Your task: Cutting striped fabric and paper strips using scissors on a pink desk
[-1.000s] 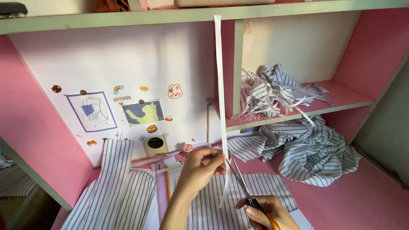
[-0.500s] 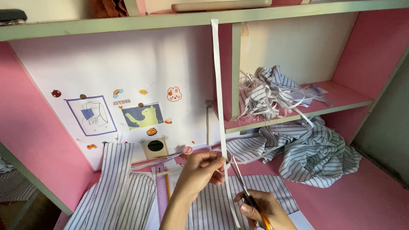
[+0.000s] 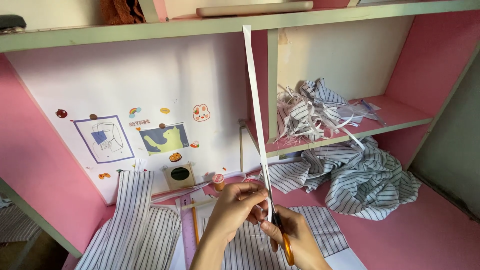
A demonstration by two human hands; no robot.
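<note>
White strip (image 3: pixel 255 100): long axis near vertical, rising from the hands to the upper shelf (image 3: pixel 200 25). Left hand (image 3: pixel 235 207) pinches its lower end; right hand (image 3: pixel 295 240), just below, grips orange-handled scissors (image 3: pixel 282 235) beside it. Striped fabric (image 3: pixel 300 235) lies on the pink surface (image 3: pixel 425 235). Side shelf (image 3: pixel 395 117) holds scraps (image 3: pixel 312 110).

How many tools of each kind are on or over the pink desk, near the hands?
Scissors: 1
Ruler: 1
Pencil: 1
Thread spool: 1
Total: 4
</note>
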